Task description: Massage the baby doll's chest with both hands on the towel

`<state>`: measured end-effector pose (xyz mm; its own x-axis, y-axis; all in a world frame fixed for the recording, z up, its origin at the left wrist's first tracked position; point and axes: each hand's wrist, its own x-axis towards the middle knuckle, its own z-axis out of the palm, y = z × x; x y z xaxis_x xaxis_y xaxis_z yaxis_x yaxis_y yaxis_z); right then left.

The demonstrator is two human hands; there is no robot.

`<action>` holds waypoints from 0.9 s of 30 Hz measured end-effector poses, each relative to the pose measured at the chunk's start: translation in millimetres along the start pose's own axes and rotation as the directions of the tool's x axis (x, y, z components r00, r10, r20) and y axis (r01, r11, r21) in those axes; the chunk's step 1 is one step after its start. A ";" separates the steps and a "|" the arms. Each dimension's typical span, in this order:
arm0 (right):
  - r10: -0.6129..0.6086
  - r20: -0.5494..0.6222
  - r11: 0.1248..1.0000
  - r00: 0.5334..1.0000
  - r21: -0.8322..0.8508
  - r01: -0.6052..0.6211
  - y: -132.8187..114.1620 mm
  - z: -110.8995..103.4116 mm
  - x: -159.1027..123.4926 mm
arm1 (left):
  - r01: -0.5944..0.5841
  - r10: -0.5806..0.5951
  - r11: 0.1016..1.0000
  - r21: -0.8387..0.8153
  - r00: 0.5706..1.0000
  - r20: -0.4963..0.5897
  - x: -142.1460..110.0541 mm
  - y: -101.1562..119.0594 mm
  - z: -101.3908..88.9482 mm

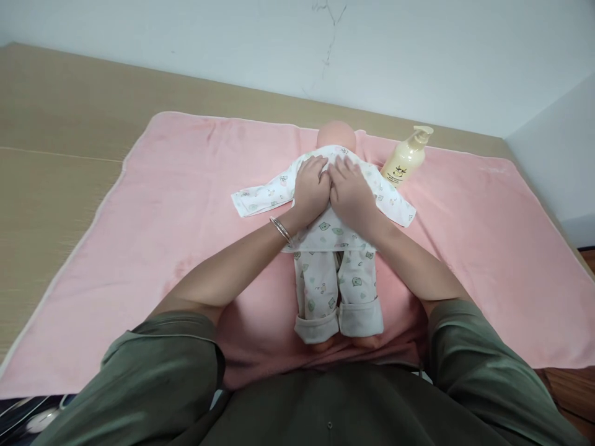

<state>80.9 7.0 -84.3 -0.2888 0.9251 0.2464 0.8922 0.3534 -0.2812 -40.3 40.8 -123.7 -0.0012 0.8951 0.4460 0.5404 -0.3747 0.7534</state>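
Note:
A baby doll (336, 134) lies stretched out, its smooth head at the far end and its feet towards me. It wears a white printed shirt (332, 235) with both sleeves spread sideways, and matching trousers (357, 279) with turned-up cuffs. My left hand (312, 189) rests on the upper part of the shirt, fingers pointing forward and slightly bent, a bangle on the wrist. Against it, my right hand (353, 195) lies flat on the shirt with its fingers a little apart. The two hands touch at the thumbs. Whether the doll faces up or down I cannot tell.
A cream-coloured pump bottle (405, 158) stands tilted in view, just right of the doll's shoulder. Beneath everything a pink blanket (186, 186) covers much of the wooden table (56, 124). Behind the table rises a pale wall (232, 49) with a crack.

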 end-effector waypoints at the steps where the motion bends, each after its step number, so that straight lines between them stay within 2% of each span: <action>1: -0.044 0.020 0.999 0.999 0.003 0.044 -3.4 -0.1 -2.2 | -0.013 0.013 1.000 0.004 1.000 0.016 1.0 -0.1 -1.0; 3: -0.081 0.052 0.996 0.995 0.026 0.080 -5.3 -1.3 -2.2 | -0.028 0.028 1.000 0.010 0.999 0.040 2.6 -0.5 -2.1; 5: -0.064 0.065 0.997 0.996 0.049 0.061 -1.8 -3.0 2.1 | -0.028 0.027 1.000 0.013 0.999 0.042 3.3 -1.5 -1.5; 12: 0.143 0.038 0.988 0.989 0.060 -0.145 14.5 -2.0 13.4 | 0.007 -0.009 0.998 0.064 1.000 0.017 -6.1 -3.2 1.9; 16: 0.199 -0.011 0.977 0.980 0.075 -0.198 18.1 -0.8 14.3 | -0.003 0.000 0.997 0.073 0.999 0.039 -12.1 -3.1 1.9; 21: 0.193 -0.021 0.981 0.981 -0.033 -0.193 7.5 -2.4 4.6 | 0.003 -0.005 0.999 0.044 1.000 0.030 -5.5 -10.5 3.5; 27: 0.065 -0.067 0.997 0.996 -0.030 -0.067 -8.4 1.3 -15.0 | 0.005 -0.011 0.999 0.050 0.992 0.124 10.3 -13.2 -2.8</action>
<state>77.3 -9.7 -86.8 -0.2063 0.9347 0.2894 0.9197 0.2862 -0.2688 -49.9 54.3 -127.7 0.0969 0.9222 0.3743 0.5817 -0.3577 0.7306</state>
